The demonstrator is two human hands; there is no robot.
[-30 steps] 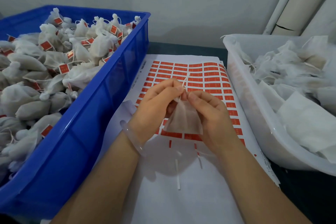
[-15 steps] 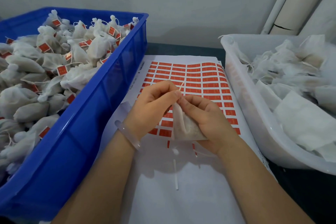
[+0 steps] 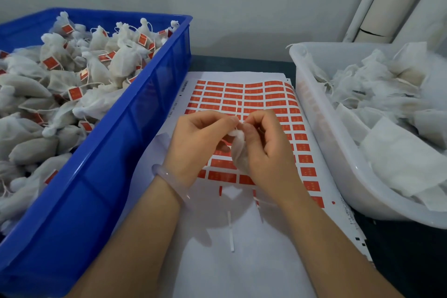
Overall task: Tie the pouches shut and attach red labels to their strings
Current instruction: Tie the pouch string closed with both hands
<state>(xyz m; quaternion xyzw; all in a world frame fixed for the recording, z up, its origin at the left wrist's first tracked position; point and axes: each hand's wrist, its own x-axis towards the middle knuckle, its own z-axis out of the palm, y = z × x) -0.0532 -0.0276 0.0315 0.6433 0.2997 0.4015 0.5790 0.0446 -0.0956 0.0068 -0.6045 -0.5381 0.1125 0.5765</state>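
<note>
Left of the sheet (image 3: 217, 261) stands a blue bin (image 3: 108, 176), its near wall along the sheet's left edge. It is heaped with tied pouches (image 3: 125, 58), white with gathered necks, many bearing a red tag (image 3: 75, 93) on a thread.

Over the sheet's middle is the left hand (image 3: 200, 140), a pale bracelet (image 3: 167, 174) on its wrist. Its grip is pressed together: the fingers are curled, and thumb and forefinger pinch the gathered neck of one pouch (image 3: 238, 155). That pouch hangs above the sheet's middle, between the two hands, with its body against the right palm. A thin string (image 3: 238, 107) rises from the neck, over the sheet's red rows.

The right hand (image 3: 268, 152) meets the left at the neck. Its grip is also closed, thumb and curled fingers pinching the same neck from the other side. Whether a knot is made there cannot be told.

The sheet lies flat on the dark tabletop (image 3: 242, 64). Its far half carries rows of red labels (image 3: 273, 97). Its near half is bare white backing, with a loose white strip (image 3: 231, 232) lying on it.

Right of the sheet sits a white tub (image 3: 338, 164), its wall over the sheet's right edge, holding loose pouches (image 3: 399, 159), flat and crumpled. Beyond the sheet's far right corner a pale pipe (image 3: 377, 7) runs up the wall.
</note>
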